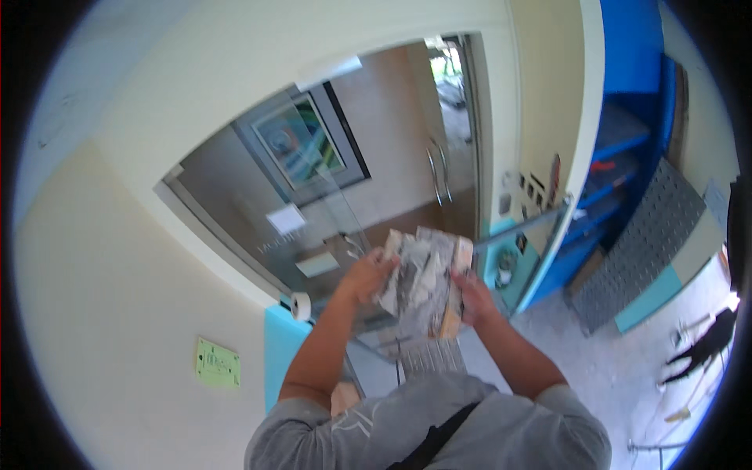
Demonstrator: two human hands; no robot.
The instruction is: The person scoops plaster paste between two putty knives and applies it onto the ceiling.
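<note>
I hold a flat, squarish bundle (423, 274) with a creased, torn grey-white surface and tan edges at chest height. My left hand (368, 278) grips its left side, fingers curled over the edge. My right hand (474, 294) holds the right side, thumb along the edge. What the bundle is made of I cannot tell for sure. Behind it are glass panes (313, 211) in a doorway, with a picture frame (356, 149) seen through them. A white roll-like object (300, 305) is left of my left hand, by the door frame.
A cream wall (117, 266) with a green sign (218, 362) stands at left. At right are blue shelves (615, 133), a leaning grey perforated panel (627, 251), concrete floor (533, 337), and a dark shape (705, 345), possibly a person, among thin poles. A metal grate (431, 360) lies below.
</note>
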